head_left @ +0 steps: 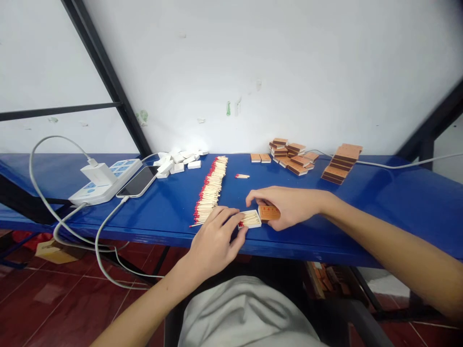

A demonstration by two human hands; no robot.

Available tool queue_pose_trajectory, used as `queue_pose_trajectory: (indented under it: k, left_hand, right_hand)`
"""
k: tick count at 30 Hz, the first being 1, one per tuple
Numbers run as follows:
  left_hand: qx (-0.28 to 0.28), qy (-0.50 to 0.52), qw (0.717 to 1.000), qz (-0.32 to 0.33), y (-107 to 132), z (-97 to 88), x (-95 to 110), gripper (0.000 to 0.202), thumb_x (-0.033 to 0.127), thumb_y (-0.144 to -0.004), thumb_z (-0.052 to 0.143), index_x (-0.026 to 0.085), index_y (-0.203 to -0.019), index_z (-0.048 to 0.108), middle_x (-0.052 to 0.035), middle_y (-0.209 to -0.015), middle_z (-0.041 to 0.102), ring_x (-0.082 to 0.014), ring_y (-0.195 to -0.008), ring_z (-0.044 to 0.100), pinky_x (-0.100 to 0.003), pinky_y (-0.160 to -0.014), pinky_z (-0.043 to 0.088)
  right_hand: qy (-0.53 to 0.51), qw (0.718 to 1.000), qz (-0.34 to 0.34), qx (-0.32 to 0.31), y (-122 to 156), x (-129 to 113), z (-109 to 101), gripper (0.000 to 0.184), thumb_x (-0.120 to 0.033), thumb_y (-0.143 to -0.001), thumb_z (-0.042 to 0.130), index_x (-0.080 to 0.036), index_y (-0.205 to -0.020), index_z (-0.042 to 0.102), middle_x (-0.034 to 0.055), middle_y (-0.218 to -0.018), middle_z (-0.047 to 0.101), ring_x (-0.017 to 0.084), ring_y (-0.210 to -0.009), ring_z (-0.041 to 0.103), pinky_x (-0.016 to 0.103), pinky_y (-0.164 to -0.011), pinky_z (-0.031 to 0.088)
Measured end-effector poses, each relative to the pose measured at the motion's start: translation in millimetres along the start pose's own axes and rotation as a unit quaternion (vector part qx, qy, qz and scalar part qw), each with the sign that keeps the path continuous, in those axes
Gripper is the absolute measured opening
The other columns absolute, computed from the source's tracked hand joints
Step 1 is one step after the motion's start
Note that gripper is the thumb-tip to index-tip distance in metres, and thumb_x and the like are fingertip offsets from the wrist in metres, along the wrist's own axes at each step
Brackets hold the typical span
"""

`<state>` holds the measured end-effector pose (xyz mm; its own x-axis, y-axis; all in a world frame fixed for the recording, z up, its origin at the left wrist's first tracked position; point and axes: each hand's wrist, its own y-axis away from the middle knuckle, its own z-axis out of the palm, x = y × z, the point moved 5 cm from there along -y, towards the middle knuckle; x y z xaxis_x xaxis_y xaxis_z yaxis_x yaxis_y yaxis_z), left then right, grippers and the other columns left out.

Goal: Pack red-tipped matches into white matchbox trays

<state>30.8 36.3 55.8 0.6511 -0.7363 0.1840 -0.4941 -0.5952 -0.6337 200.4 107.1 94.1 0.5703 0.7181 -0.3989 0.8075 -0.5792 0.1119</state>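
My left hand (217, 236) grips the left end of a small white matchbox tray (252, 219), its thumb at the near side and fingers at the far side. Red-tipped matches lie inside the tray. My right hand (285, 205) is closed around an orange-brown matchbox sleeve (268, 212), just right of the tray and in line with it. Whether the tray's end has entered the sleeve is hard to tell. Behind my left hand runs a long row of loose matches (211, 185), red heads to the left. A few matches (242, 176) lie apart beyond my hands.
White trays (177, 161) are heaped at the back left. Matchboxes (292, 154) pile up at the back right, with two more (260, 158) beside them. Flattened sleeves (342, 164) stand farther right. A phone (138, 182), power strip (108, 180) and looping cables occupy the left.
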Motion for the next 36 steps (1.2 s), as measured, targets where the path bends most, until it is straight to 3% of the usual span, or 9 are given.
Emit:
queue_pose_trajectory:
  k: [10, 17, 22, 26, 36]
  left_hand:
    - [0.013, 0.006, 1.0, -0.017, 1, -1.0, -2, 0.032, 0.02, -0.095, 0.057, 0.013, -0.126, 0.06, -0.0112, -0.109, 0.07, -0.0253, -0.097, 0.062, -0.043, -0.088, 0.054]
    - [0.013, 0.043, 0.999, -0.019, 1, -2.8, -3, 0.029, 0.028, -0.098, 0.059, 0.02, -0.126, 0.06, -0.0081, -0.112, 0.072, -0.023, -0.098, 0.065, -0.041, -0.088, 0.053]
    - [-0.026, 0.069, 0.997, -0.017, 0, -4.0, -3, 0.013, 0.029, -0.1, 0.056, 0.021, -0.108, 0.063, -0.0059, -0.109, 0.071, -0.0209, -0.096, 0.063, -0.038, -0.086, 0.051]
    - [-0.042, 0.061, 0.997, -0.015, -1, -3.5, -2, 0.012, 0.026, -0.101, 0.052, 0.021, -0.1, 0.063, -0.0055, -0.11, 0.069, -0.02, -0.094, 0.061, -0.037, -0.085, 0.05]
    - [-0.035, 0.049, 0.998, -0.009, 0, -3.6, -3, 0.014, 0.028, -0.1, 0.055, 0.02, -0.11, 0.06, -0.006, -0.11, 0.07, -0.0208, -0.094, 0.062, -0.036, -0.085, 0.051]
  right_hand:
    - [-0.056, 0.997, -0.031, -0.034, 0, -2, 4, 0.067, -0.025, -0.07, 0.075, -0.025, -0.132, 0.051, -0.0024, -0.089, 0.053, 0.014, -0.072, 0.051, 0.025, -0.063, 0.04]
    - [-0.037, 0.998, -0.041, 0.014, 0, -2, 2, 0.065, -0.029, -0.075, 0.074, -0.022, -0.136, 0.052, 0.0, -0.091, 0.057, 0.015, -0.076, 0.055, 0.026, -0.068, 0.042]
    - [-0.042, 0.998, -0.045, 0.032, 3, -2, -4, 0.062, -0.038, -0.076, 0.077, -0.022, -0.132, 0.056, 0.0017, -0.094, 0.063, 0.017, -0.08, 0.059, 0.028, -0.071, 0.045]
    - [-0.032, 0.998, -0.032, 0.045, 5, 0, -10, 0.058, -0.04, -0.075, 0.079, -0.021, -0.126, 0.06, 0.003, -0.097, 0.066, 0.019, -0.083, 0.062, 0.03, -0.074, 0.046]
    - [-0.067, 0.995, -0.053, 0.055, 2, 2, -3, 0.055, -0.044, -0.076, 0.079, -0.023, -0.125, 0.065, 0.0044, -0.106, 0.069, 0.021, -0.093, 0.064, 0.033, -0.083, 0.048]
